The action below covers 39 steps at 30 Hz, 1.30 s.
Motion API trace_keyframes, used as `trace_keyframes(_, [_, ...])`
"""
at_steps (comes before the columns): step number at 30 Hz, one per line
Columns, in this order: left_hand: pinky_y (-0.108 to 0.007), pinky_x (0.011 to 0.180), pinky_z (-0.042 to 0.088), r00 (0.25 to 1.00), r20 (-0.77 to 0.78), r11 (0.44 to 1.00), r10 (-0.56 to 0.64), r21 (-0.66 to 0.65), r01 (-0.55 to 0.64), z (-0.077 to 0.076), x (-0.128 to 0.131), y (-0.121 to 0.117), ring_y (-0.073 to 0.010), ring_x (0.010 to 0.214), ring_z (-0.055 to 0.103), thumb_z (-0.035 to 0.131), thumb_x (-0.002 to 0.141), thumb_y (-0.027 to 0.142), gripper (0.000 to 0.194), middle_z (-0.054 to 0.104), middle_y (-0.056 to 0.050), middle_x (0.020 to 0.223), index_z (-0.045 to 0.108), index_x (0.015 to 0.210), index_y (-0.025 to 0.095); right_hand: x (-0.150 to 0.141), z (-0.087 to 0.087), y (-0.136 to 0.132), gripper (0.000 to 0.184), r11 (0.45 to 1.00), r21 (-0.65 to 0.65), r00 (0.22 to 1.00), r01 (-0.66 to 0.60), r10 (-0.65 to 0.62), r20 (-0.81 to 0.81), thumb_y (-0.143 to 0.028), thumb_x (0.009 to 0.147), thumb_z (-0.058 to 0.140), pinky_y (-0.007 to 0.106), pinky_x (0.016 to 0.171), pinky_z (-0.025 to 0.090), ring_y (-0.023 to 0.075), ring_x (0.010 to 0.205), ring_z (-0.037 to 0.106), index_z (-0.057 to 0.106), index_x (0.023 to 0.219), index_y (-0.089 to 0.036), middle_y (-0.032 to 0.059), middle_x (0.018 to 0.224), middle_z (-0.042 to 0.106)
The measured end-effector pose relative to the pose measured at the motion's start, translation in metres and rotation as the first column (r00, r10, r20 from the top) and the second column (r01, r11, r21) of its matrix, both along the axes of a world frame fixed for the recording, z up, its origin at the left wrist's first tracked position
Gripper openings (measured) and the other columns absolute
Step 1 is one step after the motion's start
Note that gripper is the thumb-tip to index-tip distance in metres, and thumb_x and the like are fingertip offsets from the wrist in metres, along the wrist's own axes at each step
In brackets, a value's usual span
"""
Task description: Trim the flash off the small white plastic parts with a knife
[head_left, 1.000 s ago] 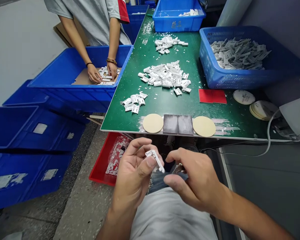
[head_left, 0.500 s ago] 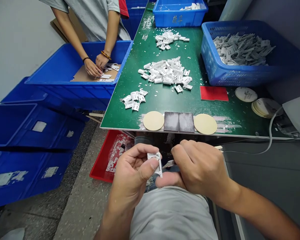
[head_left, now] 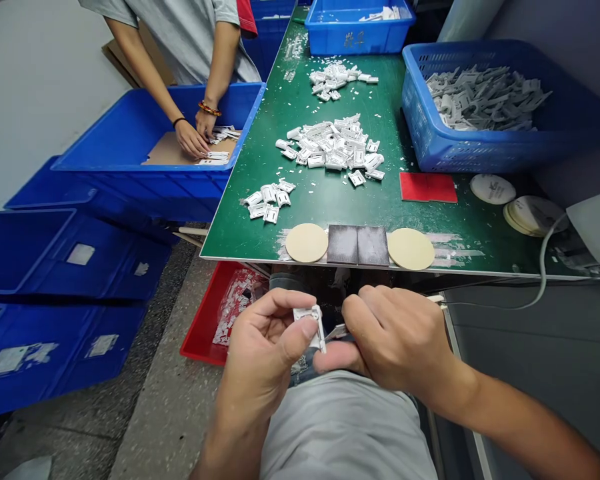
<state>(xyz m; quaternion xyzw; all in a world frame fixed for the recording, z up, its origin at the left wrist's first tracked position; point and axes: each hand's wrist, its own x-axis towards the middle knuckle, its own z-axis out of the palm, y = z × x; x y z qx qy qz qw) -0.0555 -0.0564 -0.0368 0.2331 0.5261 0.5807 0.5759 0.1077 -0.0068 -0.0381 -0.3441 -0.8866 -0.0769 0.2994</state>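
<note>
My left hand (head_left: 263, 340) pinches a small white plastic part (head_left: 310, 327) between thumb and fingers, above my lap. My right hand (head_left: 395, 340) is shut around a small knife, and its metal blade (head_left: 336, 332) shows between my thumb and forefinger. The blade tip reaches the lower edge of the white part. A pale handle end (head_left: 435, 299) sticks out past my right knuckles, and most of the handle is hidden by my fingers. Both hands are close together, just below the front edge of the green workbench (head_left: 330, 207).
White parts lie in several piles (head_left: 330, 147) on the bench. Beyond them are a blue basket of grey pieces (head_left: 480, 100) and a red mat (head_left: 427, 187). A red tray (head_left: 205, 320) sits on the floor on my left. Across the bench, a co-worker's hands (head_left: 195, 130) handle parts in a blue bin.
Since the earliest frame, my right hand has moved in and brought the blade against the white part, which now sits more upright in my left hand. The co-worker's hands have shifted slightly.
</note>
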Motion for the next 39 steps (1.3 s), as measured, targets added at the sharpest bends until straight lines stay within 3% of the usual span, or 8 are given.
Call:
trace_keyframes(17, [-0.020, 0.054, 0.043, 0.999, -0.040, 1.000, -0.007, 0.016, 0.008, -0.003, 0.004, 0.002, -0.0099, 0.058, 0.053, 0.082, 0.063, 0.029, 0.023, 0.063, -0.001, 0.069, 0.072, 0.081, 0.018, 0.003, -0.012, -0.002, 0.060, 0.971, -0.182, 0.978, -0.155, 0.125, -0.170, -0.061, 0.096, 0.024, 0.031, 0.051, 0.017, 0.0122, 0.048, 0.029, 0.045, 0.057, -0.020, -0.0017, 0.050, 0.040])
trace_keyframes(20, [-0.022, 0.058, 0.042, 0.913, -0.405, 0.994, 0.038, 0.110, 0.007, -0.003, -0.004, 0.025, -0.0122, 0.062, 0.053, 0.074, 0.075, 0.032, 0.020, 0.063, -0.002, 0.073, 0.072, 0.089, 0.019, 0.011, -0.016, -0.004, 0.060, 0.869, -0.377, 0.905, -0.320, 0.164, -0.392, -0.067, 0.092, 0.026, 0.027, 0.051, 0.022, 0.0097, 0.048, 0.032, 0.044, 0.061, -0.019, -0.0040, 0.053, 0.040])
trace_keyframes(23, [-0.028, 0.073, 0.043, 0.518, -0.849, 0.958, 0.109, 0.228, 0.173, -0.004, -0.023, 0.076, -0.0173, 0.078, 0.056, 0.061, 0.086, 0.032, 0.020, 0.067, -0.004, 0.089, 0.071, 0.098, 0.020, 0.026, -0.018, -0.009, 0.046, 0.638, -0.671, 0.866, -0.379, -0.011, -0.500, -0.064, 0.089, 0.045, 0.023, 0.051, 0.027, 0.0089, 0.053, 0.035, 0.049, 0.078, -0.019, -0.0058, 0.061, 0.039])
trace_keyframes(26, [-0.033, 0.090, 0.039, 0.053, -0.996, 0.903, 0.072, 0.088, 0.421, -0.006, -0.047, 0.135, -0.0220, 0.097, 0.054, 0.051, 0.091, 0.029, 0.023, 0.067, -0.007, 0.104, 0.070, 0.103, 0.020, 0.048, -0.017, -0.014, 0.032, 0.364, -0.832, 0.834, -0.418, -0.210, -0.510, -0.052, 0.090, 0.050, 0.022, 0.053, 0.031, 0.0102, 0.059, 0.035, 0.050, 0.097, -0.021, -0.0053, 0.068, 0.038])
trace_keyframes(28, [-0.037, 0.092, 0.037, -0.060, -0.997, 0.891, 0.046, 0.014, 0.454, -0.004, -0.062, 0.166, -0.0248, 0.100, 0.053, 0.056, 0.088, 0.026, 0.020, 0.066, -0.009, 0.104, 0.071, 0.099, 0.019, 0.066, -0.019, -0.016, 0.034, 0.263, -0.840, 0.796, -0.475, -0.279, -0.537, -0.054, 0.088, 0.052, 0.024, 0.055, 0.031, 0.0108, 0.061, 0.034, 0.051, 0.097, -0.021, -0.0047, 0.069, 0.038])
trace_keyframes(33, [-0.038, 0.089, 0.038, -0.112, -0.994, 0.882, -0.001, -0.054, 0.468, 0.005, -0.062, 0.202, -0.0271, 0.096, 0.055, 0.061, 0.083, 0.027, 0.021, 0.066, -0.012, 0.102, 0.070, 0.099, 0.017, 0.106, -0.045, -0.008, 0.042, -0.064, -0.719, 0.677, -0.692, -0.402, -0.616, -0.060, 0.074, 0.066, 0.023, 0.048, 0.024, 0.0083, 0.053, 0.029, 0.059, 0.088, -0.020, -0.0056, 0.060, 0.038])
trace_keyframes(36, [-0.034, 0.085, 0.039, -0.083, -0.996, 0.879, -0.022, -0.059, 0.473, 0.003, -0.028, 0.214, -0.0248, 0.095, 0.059, 0.055, 0.089, 0.035, 0.027, 0.068, -0.010, 0.105, 0.065, 0.108, 0.019, 0.112, -0.070, 0.000, 0.032, 0.029, -0.604, 0.387, -0.796, -0.744, -0.545, -0.054, 0.083, 0.060, 0.020, 0.042, 0.014, 0.0056, 0.046, 0.011, 0.056, 0.091, -0.023, -0.0102, 0.056, 0.026])
trace_keyframes(39, [-0.034, 0.081, 0.041, -0.030, -0.998, 0.892, -0.060, -0.067, 0.448, -0.008, 0.019, 0.232, -0.0259, 0.093, 0.062, 0.052, 0.090, 0.044, 0.033, 0.071, -0.011, 0.099, 0.062, 0.112, 0.020, 0.109, -0.081, -0.005, 0.027, 0.059, -0.620, 0.319, -0.783, -0.817, -0.480, -0.044, 0.083, 0.066, 0.018, 0.041, 0.010, 0.0051, 0.048, 0.008, 0.052, 0.086, -0.022, -0.0102, 0.059, 0.024])
